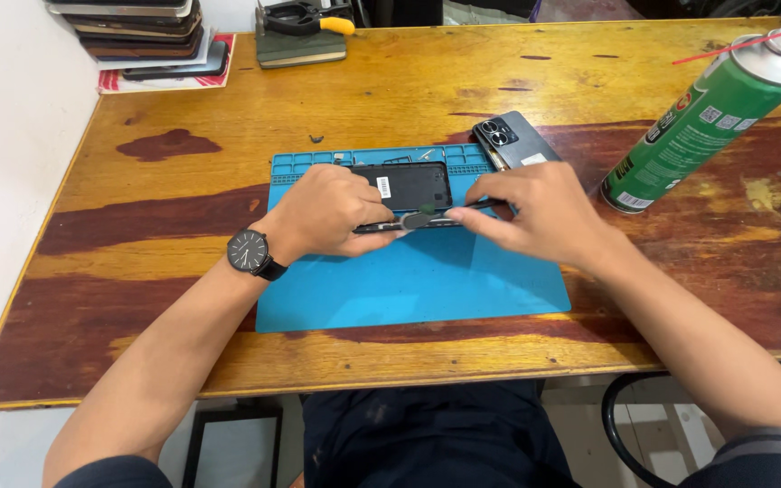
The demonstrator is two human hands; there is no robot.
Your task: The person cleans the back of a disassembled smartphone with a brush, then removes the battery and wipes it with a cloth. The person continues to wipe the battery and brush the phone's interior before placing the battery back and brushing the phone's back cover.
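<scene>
Opened black phone (406, 187) lies on the blue work mat (427, 280), up near the mat's tray compartments, mid-table. Left hand (327, 212) is clamped on the phone's left and near edge, fingers curled around it. Right hand (535, 212) pinches a thin dark tool (449, 215), tip at the phone's near edge; thumb and forefinger closed on it. Black wristwatch (249, 250) on the left wrist. Detached grey back cover (517, 140) sits just beyond the mat's right corner. Green spray can (707, 117) tilts at far right on the wooden table (137, 226). Stack of phones (142, 32) far left corner.
</scene>
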